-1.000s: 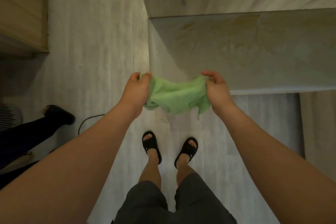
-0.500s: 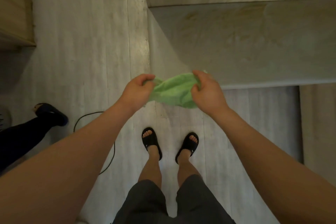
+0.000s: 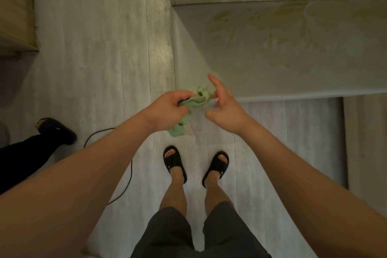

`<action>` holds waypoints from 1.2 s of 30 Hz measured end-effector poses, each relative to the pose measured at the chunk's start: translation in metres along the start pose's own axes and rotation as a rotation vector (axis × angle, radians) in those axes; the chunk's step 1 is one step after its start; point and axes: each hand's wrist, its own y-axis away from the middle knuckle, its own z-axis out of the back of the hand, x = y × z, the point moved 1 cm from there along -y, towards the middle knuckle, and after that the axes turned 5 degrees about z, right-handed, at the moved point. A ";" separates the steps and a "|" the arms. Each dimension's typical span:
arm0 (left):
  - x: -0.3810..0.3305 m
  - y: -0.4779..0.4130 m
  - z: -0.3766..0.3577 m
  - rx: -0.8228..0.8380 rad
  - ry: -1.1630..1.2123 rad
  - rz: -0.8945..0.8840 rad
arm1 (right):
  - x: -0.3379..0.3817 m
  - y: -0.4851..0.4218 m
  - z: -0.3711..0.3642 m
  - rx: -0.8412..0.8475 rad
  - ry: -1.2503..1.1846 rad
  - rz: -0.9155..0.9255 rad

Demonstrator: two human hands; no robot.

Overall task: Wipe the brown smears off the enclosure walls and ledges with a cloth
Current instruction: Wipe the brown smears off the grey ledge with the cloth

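Note:
A green cloth [image 3: 193, 104] is bunched up in front of me, and my left hand [image 3: 167, 111] grips it with curled fingers; a tail of it hangs below the fist. My right hand [image 3: 223, 109] is right beside the cloth with its fingers spread and mostly straight, its fingertips at the cloth's edge; it is blurred. Beyond the hands runs the grey enclosure ledge [image 3: 282, 48], with faint brown smears [image 3: 272, 25] across its top surface. The ledge's front edge lies just past my right hand.
I stand on a pale plank floor in black sandals [image 3: 174, 163]. Another person's dark-trousered leg and black shoe [image 3: 55, 130] are at the left. A black cable [image 3: 123, 174] loops over the floor. A wooden cabinet [image 3: 16, 10] stands at the upper left.
The cloth was stretched between both hands; the hands came together and bunched it. Now my left hand holds the bundle and my right hand has opened its fingers.

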 end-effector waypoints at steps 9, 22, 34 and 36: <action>0.031 -0.014 0.005 -0.015 -0.558 -0.051 | -0.019 -0.020 0.019 0.073 0.104 0.091; 0.111 -0.158 0.009 -0.299 -0.194 0.094 | -0.130 -0.125 0.006 -0.281 0.002 -0.085; 0.186 -0.268 -0.076 -0.571 -0.814 -0.241 | -0.226 -0.208 -0.057 -0.323 0.791 0.359; 0.199 -0.268 -0.080 -0.672 -0.928 -0.311 | -0.235 -0.209 -0.063 -0.393 0.866 0.411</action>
